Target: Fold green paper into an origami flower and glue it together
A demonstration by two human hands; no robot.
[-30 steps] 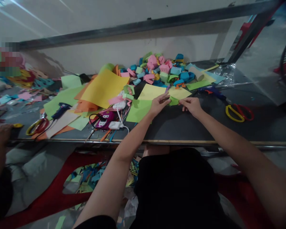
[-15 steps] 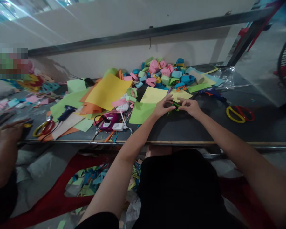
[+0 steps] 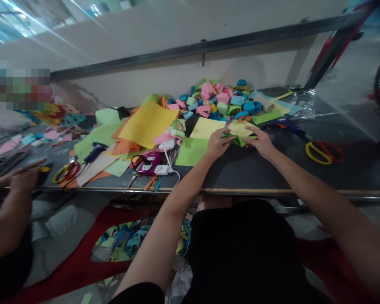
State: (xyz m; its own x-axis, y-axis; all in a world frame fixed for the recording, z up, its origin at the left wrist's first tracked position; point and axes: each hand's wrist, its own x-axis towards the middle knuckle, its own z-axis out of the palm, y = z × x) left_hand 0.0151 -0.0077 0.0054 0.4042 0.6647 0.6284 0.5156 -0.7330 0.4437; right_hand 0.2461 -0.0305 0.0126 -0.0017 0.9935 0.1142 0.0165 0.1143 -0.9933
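Dark glue gun (image 3: 95,152) left of the green sheet (image 3: 191,152), likely parked to spare working room. Right of sheet: left hand (image 3: 218,142), partly closed, pinching small green piece (image 3: 239,140); right hand (image 3: 261,142) likewise at its other end, presumably steadying it. Scissors (image 3: 319,153) well right of sheet, apart from both hands.

two scissors (image 3: 66,171), two glue guns (image 3: 94,153)

Heap of pieces (image 3: 222,99) behind hands (image 3: 218,144) (image 3: 262,143)
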